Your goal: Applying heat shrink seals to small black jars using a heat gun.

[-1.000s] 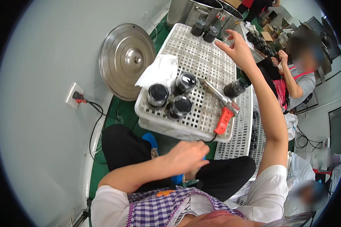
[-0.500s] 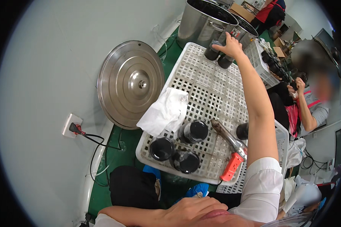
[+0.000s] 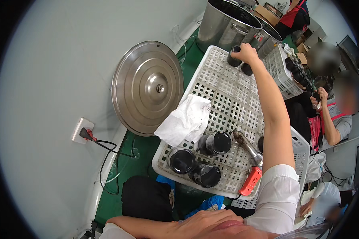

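At the far end of a white perforated plastic crate [image 3: 211,77], my right hand [image 3: 247,53] is closed around the top of a small jar with dark contents [image 3: 234,59]. A second dark jar [image 3: 247,69] stands right beside it, under my wrist. My left hand [image 3: 211,218] rests close to my body at the lower edge, back of the hand up. Its fingertips are hidden, so what they do is unclear. Three clear jars of black contents [image 3: 181,160] stand at the crate's near left corner. A crumpled white cloth [image 3: 185,121] lies just beyond them.
A heat-gun-like metal tool with an orange handle [image 3: 251,181] lies by my forearm, near another partly hidden dark jar [image 3: 260,144]. A round steel lid [image 3: 147,88] leans on the wall. Large steel pots [image 3: 223,32] stand beyond the crate. A co-worker [image 3: 335,123] sits at right.
My right hand's spread fingers have closed on the far jar. The whole view has shifted, so things appear slightly farther right. My left hand stays in place.
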Motion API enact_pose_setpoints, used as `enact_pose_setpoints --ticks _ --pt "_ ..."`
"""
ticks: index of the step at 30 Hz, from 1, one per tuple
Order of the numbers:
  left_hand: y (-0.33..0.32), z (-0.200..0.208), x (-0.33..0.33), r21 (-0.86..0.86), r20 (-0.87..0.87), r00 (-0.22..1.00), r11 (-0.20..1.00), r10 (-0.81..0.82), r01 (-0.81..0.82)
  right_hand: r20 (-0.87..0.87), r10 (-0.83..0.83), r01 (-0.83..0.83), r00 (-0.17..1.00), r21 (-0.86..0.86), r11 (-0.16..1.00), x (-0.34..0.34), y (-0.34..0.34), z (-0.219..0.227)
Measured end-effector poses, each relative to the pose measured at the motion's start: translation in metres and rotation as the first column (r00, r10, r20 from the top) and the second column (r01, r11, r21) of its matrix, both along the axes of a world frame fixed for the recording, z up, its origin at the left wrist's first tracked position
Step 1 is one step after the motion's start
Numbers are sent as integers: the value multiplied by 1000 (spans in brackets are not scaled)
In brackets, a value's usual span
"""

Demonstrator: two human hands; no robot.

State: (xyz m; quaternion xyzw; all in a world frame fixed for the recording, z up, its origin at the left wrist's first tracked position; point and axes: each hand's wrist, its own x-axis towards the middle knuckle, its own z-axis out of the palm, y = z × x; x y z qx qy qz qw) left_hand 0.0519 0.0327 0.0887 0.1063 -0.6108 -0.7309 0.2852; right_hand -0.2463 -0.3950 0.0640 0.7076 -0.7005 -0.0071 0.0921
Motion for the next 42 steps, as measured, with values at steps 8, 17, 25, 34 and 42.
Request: enact_pose_setpoints --ticks 8,17,25,34,42 --pt "16 6 -5 -47 -19 981 980 193 -194 182 285 -241 941 -229 943 21 95 41" --pt "17 -14 -15 567 -305 801 774 515 -282 478 489 -545 730 -26 838 87 377 188" --pt "52 41 -10 -255 -23 998 965 -60 52 510 588 -727 627 112 678 105 528 196" --pt "86 35 -27 -443 8 974 873 -224 205 3 820 -820 572 40 572 108 584 175" --pt "78 18 -22 -348 24 988 925 -151 150 -21 749 -747 662 59 662 119 569 160"
